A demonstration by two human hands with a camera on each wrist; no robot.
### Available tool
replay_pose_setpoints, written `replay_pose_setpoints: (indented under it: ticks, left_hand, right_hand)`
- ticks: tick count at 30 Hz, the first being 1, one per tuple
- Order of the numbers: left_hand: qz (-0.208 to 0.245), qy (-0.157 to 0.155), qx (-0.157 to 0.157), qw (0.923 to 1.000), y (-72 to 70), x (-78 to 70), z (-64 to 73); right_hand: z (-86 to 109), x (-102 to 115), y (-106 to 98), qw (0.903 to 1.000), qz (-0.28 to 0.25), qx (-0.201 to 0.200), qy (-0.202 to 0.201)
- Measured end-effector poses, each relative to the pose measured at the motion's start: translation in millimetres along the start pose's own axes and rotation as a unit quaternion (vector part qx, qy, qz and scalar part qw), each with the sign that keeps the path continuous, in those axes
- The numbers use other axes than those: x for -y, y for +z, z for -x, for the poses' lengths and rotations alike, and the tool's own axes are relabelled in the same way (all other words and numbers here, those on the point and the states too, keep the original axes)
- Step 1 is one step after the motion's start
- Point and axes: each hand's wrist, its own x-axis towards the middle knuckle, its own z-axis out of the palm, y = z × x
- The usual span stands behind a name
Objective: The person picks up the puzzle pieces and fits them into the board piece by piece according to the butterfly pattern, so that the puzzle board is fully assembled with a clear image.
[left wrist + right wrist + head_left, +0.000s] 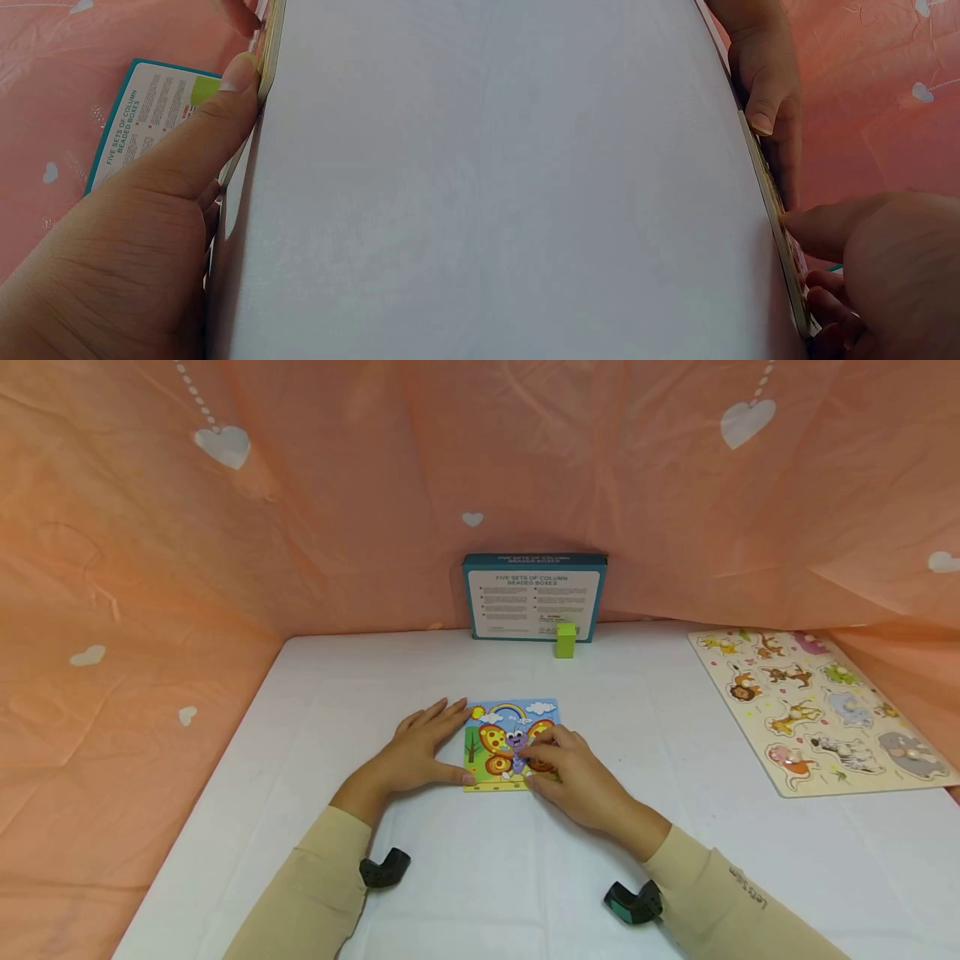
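In the head view a small butterfly jigsaw puzzle [512, 712] lies flat on the white table, with a rainbow, clouds and a tree printed on it. My left hand [420, 747] is spread along its left side, thumb on the lower left corner, fingertips at the upper left edge. Over the puzzle's right half, my right hand [581, 781] bends its fingers and thumb down around a puzzle piece of the butterfly's lower right wing [542, 766], mostly hidden by the fingers. The right wrist view shows the right thumb [817, 225] touching the puzzle's surface near its front edge.
Behind the puzzle stands a teal-and-white box [536, 602] on its side, with a green block [566, 641] in front. A larger wooden animal puzzle board [757, 727] lies at the right. Pink cloth [360, 510] with hearts hangs around the table [315, 693].
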Motion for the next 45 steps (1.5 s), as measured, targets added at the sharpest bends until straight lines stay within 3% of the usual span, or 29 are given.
replay_pose_setpoints:
  ticks: [4, 7, 11, 16, 25, 36, 45]
  left_hand:
    - [0.0, 0.0, -0.001, 1.0, 0.5, 0.8, 0.8]
    - [0.0, 0.004, -0.002, 1.0, 1.0, 1.5, 0.9]
    - [-0.007, 0.007, -0.002, 0.9999, 1.3, 2.2, 0.9]
    - [-0.008, 0.008, -0.003, 0.9999, 0.6, 1.6, 1.2]
    - [-0.012, 0.011, -0.001, 0.9999, 1.3, 4.2, 0.3]
    - [-0.013, 0.008, -0.001, 0.9999, 0.3, 3.2, 0.4]
    - [-0.017, 0.011, -0.001, 0.9998, 0.3, 2.8, -0.2]
  right_hand:
    - [1.5, 4, 0, 0.9991, 0.039, -0.008, -0.016]
    - [3.2, 9, 0, 0.9952, 0.078, -0.005, -0.059]
    - [5.5, 14, 0, 0.988, 0.103, 0.038, -0.109]
    - [6.6, 14, 1, 0.9822, 0.116, 0.075, -0.127]
    - [8.4, 11, 0, 0.9856, 0.102, 0.059, -0.121]
    - [9.5, 11, 0, 0.9901, 0.08, 0.077, -0.086]
    - [11.3, 5, -9, 0.9862, 0.068, 0.128, -0.081]
